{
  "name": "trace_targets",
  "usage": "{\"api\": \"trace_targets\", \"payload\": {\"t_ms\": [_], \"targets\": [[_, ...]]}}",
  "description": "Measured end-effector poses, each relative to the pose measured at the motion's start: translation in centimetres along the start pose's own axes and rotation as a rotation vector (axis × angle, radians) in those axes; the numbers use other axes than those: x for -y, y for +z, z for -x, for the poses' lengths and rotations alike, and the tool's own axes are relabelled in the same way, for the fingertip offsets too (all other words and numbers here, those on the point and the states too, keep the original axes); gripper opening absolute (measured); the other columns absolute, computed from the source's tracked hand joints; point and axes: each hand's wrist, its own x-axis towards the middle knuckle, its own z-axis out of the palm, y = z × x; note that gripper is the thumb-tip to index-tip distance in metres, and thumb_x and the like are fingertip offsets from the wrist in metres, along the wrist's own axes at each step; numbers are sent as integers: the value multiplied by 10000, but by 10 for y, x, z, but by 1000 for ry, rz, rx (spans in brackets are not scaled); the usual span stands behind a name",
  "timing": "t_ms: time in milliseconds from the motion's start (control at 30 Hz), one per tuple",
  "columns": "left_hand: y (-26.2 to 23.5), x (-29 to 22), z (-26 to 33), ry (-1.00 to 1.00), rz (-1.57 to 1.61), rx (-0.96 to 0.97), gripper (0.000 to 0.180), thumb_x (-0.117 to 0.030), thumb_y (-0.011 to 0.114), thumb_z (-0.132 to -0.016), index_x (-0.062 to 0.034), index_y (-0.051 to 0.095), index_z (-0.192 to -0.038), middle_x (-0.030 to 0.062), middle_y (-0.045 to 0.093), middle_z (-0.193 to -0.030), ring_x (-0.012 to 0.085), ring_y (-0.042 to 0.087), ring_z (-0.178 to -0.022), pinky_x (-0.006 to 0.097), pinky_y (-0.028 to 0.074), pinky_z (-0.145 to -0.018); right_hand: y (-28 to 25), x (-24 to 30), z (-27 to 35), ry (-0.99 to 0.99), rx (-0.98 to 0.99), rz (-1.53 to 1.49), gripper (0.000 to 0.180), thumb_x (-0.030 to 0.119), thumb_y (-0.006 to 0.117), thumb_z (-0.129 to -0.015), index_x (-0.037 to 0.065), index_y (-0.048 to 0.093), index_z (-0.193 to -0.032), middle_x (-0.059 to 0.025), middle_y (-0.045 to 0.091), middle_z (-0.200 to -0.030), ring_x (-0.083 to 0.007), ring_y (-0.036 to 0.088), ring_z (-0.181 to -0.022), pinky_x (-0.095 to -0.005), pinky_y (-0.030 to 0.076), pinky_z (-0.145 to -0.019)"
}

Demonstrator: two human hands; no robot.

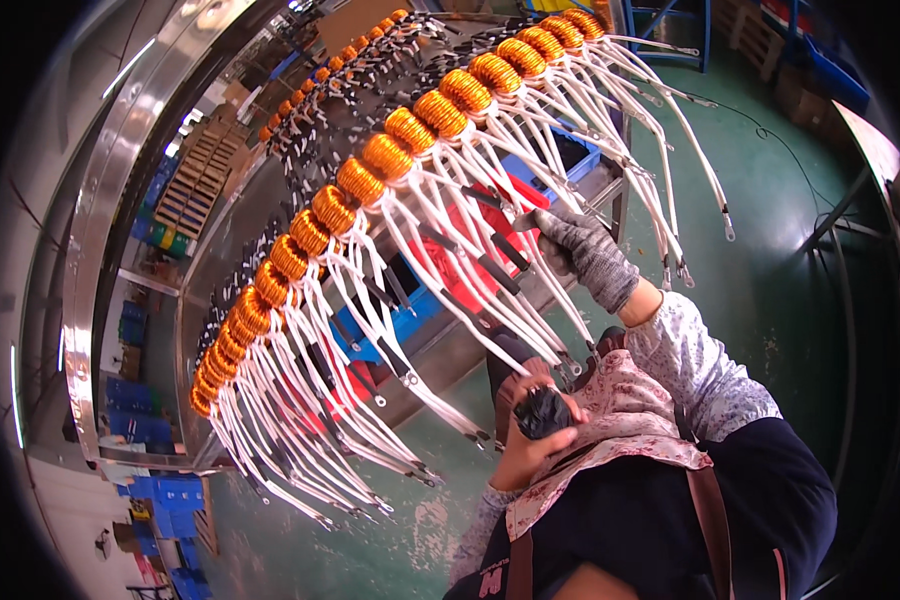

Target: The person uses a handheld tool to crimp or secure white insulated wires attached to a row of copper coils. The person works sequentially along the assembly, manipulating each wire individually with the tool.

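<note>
A long curved row of copper-orange wound coils (410,130) crosses in front of me. White-sleeved leads (450,265) hang from them, many tipped with metal ring terminals. Some leads carry short black sleeves (497,274). My right hand (585,250), in a grey knit glove, is closed at the end of a lead right of the row's middle; its fingertips pinch near the terminal. Low and close to my apron, my bare left hand (538,430) is closed around a dark bundle (543,412) that looks like short black sleeves. Its fingers partly cover the bundle.
Behind the coils, a second row of orange coils (335,65) lies with black-sleeved leads. Red and blue bins (560,160) stand beneath the leads. A metal frame (100,220) rises at left, with wooden pallets (202,175) beyond. A cable (770,135) lies on the green floor.
</note>
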Motion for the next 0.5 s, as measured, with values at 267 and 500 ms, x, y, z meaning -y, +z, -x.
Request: {"api": "trace_targets", "payload": {"t_ms": [267,500], "targets": [[-39,113,46,-91,-420,36,543,1,734,-744,-59,433,-1192,64,583,-974,152,577,-996,313,431,-932,-8,-26,-21,110,135,-287,439,452,555,-923,53,645,-1081,76,489,-676,-67,451,-583,-223,391,-550],[-34,102,39,-92,-250,-4,562,14,734,-738,-50,421,-1200,78,593,-974,163,589,-989,316,444,-920,1,-23,-17,106,198,-315,288,318,533,-965,53,638,-1010,78,464,-657,-51,392,-549,-203,349,-524]]}}
